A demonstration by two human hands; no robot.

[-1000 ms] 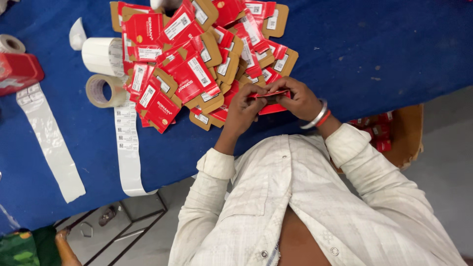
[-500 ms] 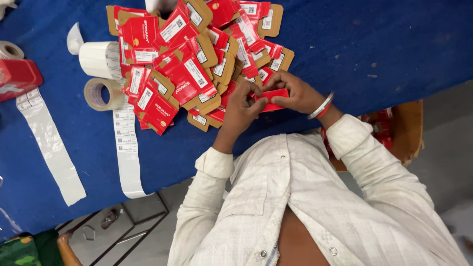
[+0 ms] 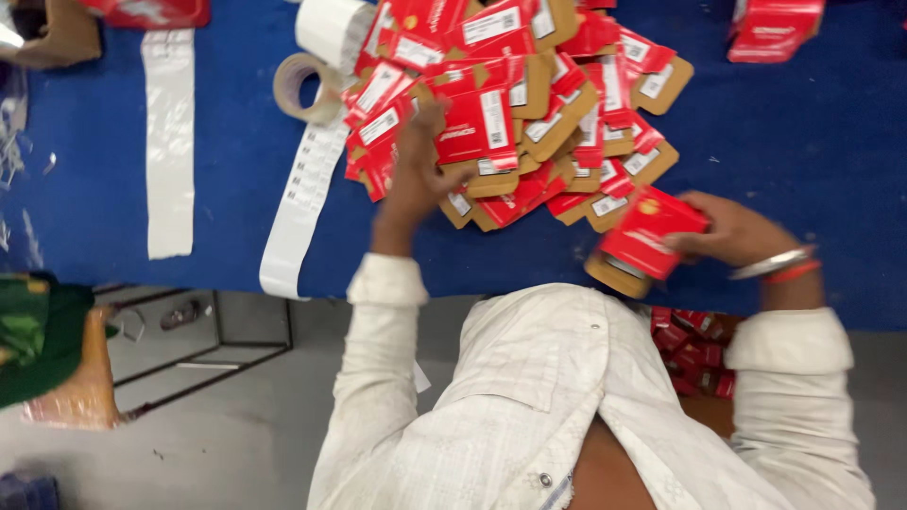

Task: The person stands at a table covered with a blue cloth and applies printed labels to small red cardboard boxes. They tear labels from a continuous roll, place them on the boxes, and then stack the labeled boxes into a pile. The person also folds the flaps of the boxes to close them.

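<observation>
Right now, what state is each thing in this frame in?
left hand: reaching into the carton pile, grip unclear
right hand: closed on the folded red carton
folded red carton: erected, held off the table
pile of flat red cartons: unfolded, heaped, overlapping
tape roll: lying flat
white label roll: partly unrolled
label strips: lying flat on the blue table
</observation>
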